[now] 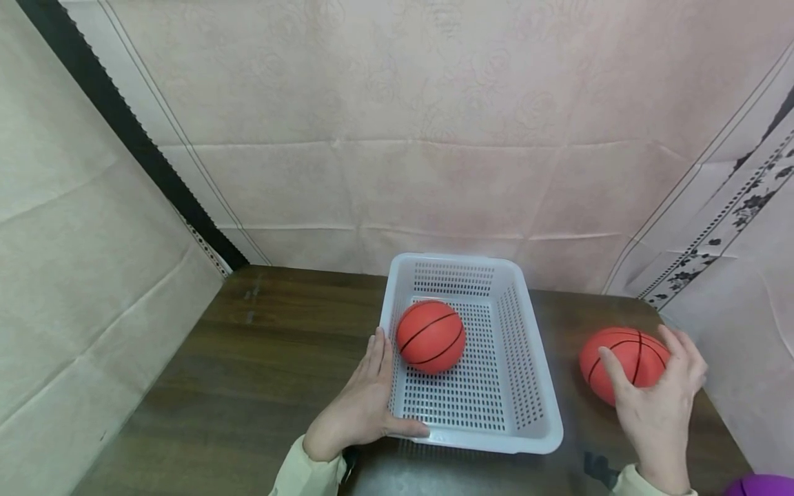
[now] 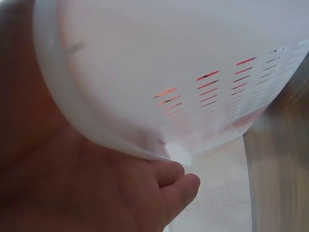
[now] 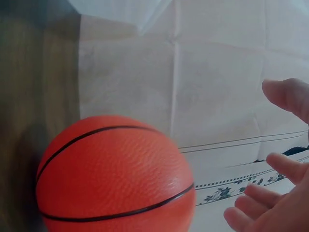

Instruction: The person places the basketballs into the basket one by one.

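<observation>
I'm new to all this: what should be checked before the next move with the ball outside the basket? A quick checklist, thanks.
1. Basket steadied: ok; the left grip rests against its near left corner.
2. Room inside: ok; the inner ball sits toward the left, leaving bare floor beside it.
3. Outer ball within reach: ok; the right grip is right by it.
4. Outer ball held: not ok; the right wrist view shows the fingers apart from it.
5. Purple object supported: cannot tell; the head view cuts it off.
</observation>
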`<state>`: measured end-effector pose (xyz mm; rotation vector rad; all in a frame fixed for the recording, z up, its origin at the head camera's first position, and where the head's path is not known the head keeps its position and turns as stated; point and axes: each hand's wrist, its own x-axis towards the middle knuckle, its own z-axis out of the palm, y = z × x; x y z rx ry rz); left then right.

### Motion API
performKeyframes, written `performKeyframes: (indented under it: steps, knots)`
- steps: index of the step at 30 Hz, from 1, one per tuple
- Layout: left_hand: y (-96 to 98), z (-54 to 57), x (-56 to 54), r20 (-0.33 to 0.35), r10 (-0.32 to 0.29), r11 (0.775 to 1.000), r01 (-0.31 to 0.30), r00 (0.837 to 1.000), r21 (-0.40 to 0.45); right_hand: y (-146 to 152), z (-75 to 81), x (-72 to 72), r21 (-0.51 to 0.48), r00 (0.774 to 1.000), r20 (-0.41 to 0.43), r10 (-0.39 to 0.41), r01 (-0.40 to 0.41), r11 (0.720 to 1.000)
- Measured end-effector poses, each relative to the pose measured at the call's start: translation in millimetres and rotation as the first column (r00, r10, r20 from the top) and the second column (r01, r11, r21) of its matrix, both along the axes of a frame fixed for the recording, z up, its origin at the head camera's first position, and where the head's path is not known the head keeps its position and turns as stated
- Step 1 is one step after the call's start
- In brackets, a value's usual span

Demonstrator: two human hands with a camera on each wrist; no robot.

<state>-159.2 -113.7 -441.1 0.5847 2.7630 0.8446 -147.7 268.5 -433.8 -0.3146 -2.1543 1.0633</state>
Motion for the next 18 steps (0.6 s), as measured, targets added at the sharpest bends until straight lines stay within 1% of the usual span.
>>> performKeyframes:
  steps: [2,6,12,18]
  knots:
    - [-0.1,0.1,0.4,0.002,0.002,1.000,-0.002,1.000,0.002,2,-2.5,-1.2,0.013,1.000,0.005,-0.012,0.012,1.000]
    - [-0.3,0.3,1.2,-0.002,0.003,1.000,-0.003,1.000,0.002,6,-6.8,-2.6,0.006,0.997,0.064,-0.033,0.033,0.999]
    - [-0.4,0.2,1.1,0.004,0.000,1.000,0.000,1.000,-0.001,10,-12.7,-4.0,-0.023,0.987,0.153,-0.039,0.043,0.999]
    - [0.0,0.5,1.2,0.002,-0.002,1.000,0.002,1.000,-0.001,11,-16.1,-4.7,-0.039,0.983,0.174,-0.050,0.058,0.998]
